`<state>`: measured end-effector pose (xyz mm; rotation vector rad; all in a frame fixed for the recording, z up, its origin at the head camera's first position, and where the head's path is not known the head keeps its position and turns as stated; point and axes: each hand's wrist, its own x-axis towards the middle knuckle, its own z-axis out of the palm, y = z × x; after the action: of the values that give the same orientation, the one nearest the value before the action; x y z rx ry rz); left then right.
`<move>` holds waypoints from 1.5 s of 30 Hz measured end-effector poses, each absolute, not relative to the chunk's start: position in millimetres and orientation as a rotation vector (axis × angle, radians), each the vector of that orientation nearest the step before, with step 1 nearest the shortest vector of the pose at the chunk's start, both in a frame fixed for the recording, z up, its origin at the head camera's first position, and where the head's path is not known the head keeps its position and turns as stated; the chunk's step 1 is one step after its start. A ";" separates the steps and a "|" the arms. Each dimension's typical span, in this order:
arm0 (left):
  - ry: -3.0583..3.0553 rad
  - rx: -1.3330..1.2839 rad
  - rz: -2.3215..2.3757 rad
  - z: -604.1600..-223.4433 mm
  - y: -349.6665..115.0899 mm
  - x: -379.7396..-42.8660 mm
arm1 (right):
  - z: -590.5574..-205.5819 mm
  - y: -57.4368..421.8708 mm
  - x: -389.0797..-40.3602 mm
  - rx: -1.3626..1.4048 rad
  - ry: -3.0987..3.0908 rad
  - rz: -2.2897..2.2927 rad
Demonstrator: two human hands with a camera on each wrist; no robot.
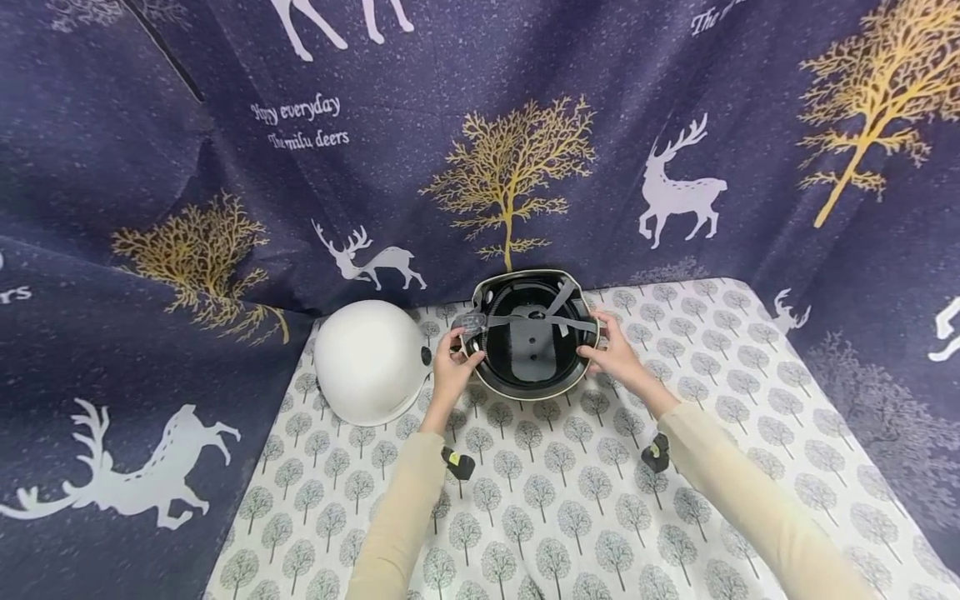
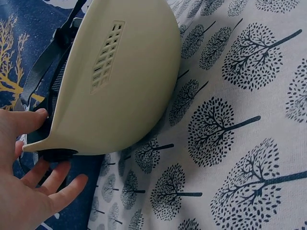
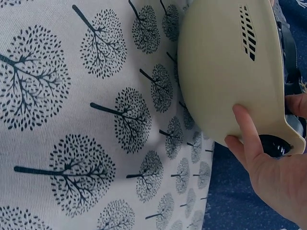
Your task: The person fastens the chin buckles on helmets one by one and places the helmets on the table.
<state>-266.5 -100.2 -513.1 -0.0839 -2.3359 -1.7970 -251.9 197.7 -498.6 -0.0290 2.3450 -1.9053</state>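
A cream helmet [image 1: 531, 354] is tipped so that its black padded inside faces me in the head view. Grey chin straps [image 1: 510, 320] cross its opening. My left hand [image 1: 452, 371] grips the left rim, thumb inside and fingers under the outside, by a black round fitting [image 2: 58, 154] in the left wrist view. On the opposite rim, my right hand [image 1: 617, 358] holds on with its thumb inside; its fingers [image 3: 247, 127] lie against the outer shell below a slotted vent [image 3: 248, 33]. Just left of my left hand stands a second, white helmet [image 1: 367, 358], dome up.
A white cloth with a tree print [image 1: 555, 500] covers the table. Behind it hangs a dark blue curtain [image 1: 420, 150] with deer and golden trees, close to the back of both helmets. Small black devices [image 1: 459, 463] are strapped at both wrists.
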 end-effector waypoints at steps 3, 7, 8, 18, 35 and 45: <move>-2.317 -0.085 -1.796 -512.5 -101.8 -266.6 | -498.9 196.7 -250.5 -0.017 2.322 -1.910; -2.309 -0.083 -1.781 -511.4 -103.9 -266.1 | -500.6 195.4 -249.1 -0.014 2.301 -1.914; -2.311 -0.083 -1.777 -510.9 -104.3 -265.8 | -501.2 195.0 -249.1 -0.015 2.299 -1.917; -2.335 -0.067 -1.751 -509.5 -107.8 -263.6 | -504.7 191.7 -251.0 0.020 2.278 -1.928; -2.352 -0.126 -1.606 -507.8 -109.9 -263.6 | -481.2 194.6 -258.5 -0.065 2.484 -1.712; -2.467 -0.135 -1.470 -507.4 -106.1 -262.3 | -447.0 176.3 -264.4 -0.055 2.809 -1.826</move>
<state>-262.3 -106.1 -507.4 -0.1349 -2.4672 -1.4696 -264.4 176.3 -447.0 -0.0550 2.8093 -1.8262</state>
